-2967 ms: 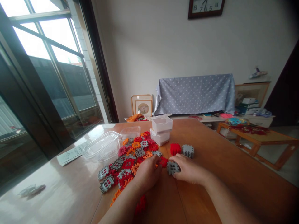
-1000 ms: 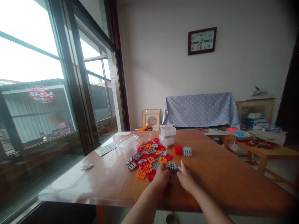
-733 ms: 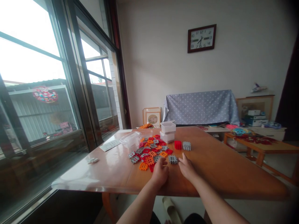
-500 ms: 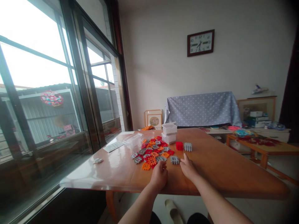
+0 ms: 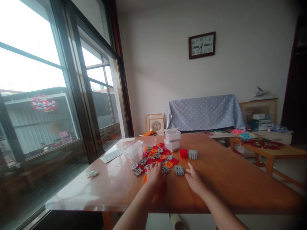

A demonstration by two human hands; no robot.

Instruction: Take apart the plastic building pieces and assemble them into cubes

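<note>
A pile of red, orange and grey plastic interlocking squares (image 5: 157, 155) lies on the wooden table (image 5: 223, 179). My left hand (image 5: 154, 175) reaches over the near side of the pile, fingers stretched forward and down onto the pieces. Its palm side is hidden, and nothing shows in its grasp. Right of the pile lies a grey interlocking square (image 5: 179, 170). Just beside that square rests my right hand (image 5: 193, 179), forefinger extended and nothing visible in it. Beyond it stand a red block of pieces (image 5: 183, 154) and a grey block of pieces (image 5: 193, 154).
Two stacked white plastic boxes (image 5: 172, 139) stand behind the pile. A clear plastic container (image 5: 133, 148) and a printed sheet (image 5: 111, 156) are to its left. A small pale object (image 5: 92, 174) lies further left. Glass doors (image 5: 72, 95) flank the table's left side.
My left hand has moved forward and left from the pile's near edge onto its pieces, fingers extending. My right hand stays beside the grey square. The view has shifted slightly.
</note>
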